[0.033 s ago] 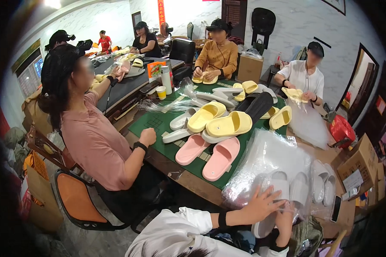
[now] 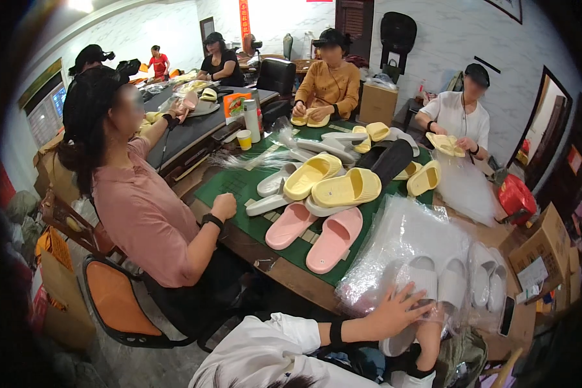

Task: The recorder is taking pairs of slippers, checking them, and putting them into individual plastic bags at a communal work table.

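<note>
A pair of light grey slippers lies before me at the table's near right, the left slipper beside the right slipper. Clear plastic film partly covers them. With fingers spread, my left hand rests across the left slipper. My right hand is close below it, against the film and the slippers' near ends. Its fingertips are hidden by my left hand and the film, so its grip does not show.
A stack of clear bags lies beyond my hands. Another wrapped grey pair and a phone are to the right. Pink slippers and a yellow slipper lie on the green mat. A co-worker sits at left.
</note>
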`<state>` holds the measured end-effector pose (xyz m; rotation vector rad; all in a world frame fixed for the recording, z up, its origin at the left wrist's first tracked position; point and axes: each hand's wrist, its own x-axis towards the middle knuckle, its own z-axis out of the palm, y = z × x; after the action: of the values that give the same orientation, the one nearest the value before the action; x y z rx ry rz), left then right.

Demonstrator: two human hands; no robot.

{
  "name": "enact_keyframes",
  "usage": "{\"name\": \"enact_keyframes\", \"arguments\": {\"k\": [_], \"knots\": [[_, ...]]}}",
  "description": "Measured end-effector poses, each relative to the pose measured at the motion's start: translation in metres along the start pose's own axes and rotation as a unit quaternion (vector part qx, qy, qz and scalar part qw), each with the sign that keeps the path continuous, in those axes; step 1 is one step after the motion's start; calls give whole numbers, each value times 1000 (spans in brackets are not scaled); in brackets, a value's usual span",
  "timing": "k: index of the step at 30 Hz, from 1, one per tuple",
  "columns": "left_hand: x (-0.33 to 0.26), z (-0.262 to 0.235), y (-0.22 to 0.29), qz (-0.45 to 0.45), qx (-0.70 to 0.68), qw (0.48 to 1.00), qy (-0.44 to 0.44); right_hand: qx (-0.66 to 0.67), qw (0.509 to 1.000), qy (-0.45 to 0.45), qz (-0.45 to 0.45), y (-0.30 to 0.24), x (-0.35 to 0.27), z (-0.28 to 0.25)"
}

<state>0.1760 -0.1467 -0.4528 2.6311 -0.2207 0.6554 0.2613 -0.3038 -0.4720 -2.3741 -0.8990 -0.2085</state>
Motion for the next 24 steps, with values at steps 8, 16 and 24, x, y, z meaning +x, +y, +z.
{"name": "enact_keyframes", "arguments": {"k": [8,16,24], "knots": [[-7,15,3,51,-38,998,-17,-277,950,39,-141,39,22,43],[-25,19,-27,3,3,999,-34,-62,991,-113,23,-8,5,-11],[-19,40,-31,-48,-60,995,56,10,995,-71,73,31,-29,-4]]}}
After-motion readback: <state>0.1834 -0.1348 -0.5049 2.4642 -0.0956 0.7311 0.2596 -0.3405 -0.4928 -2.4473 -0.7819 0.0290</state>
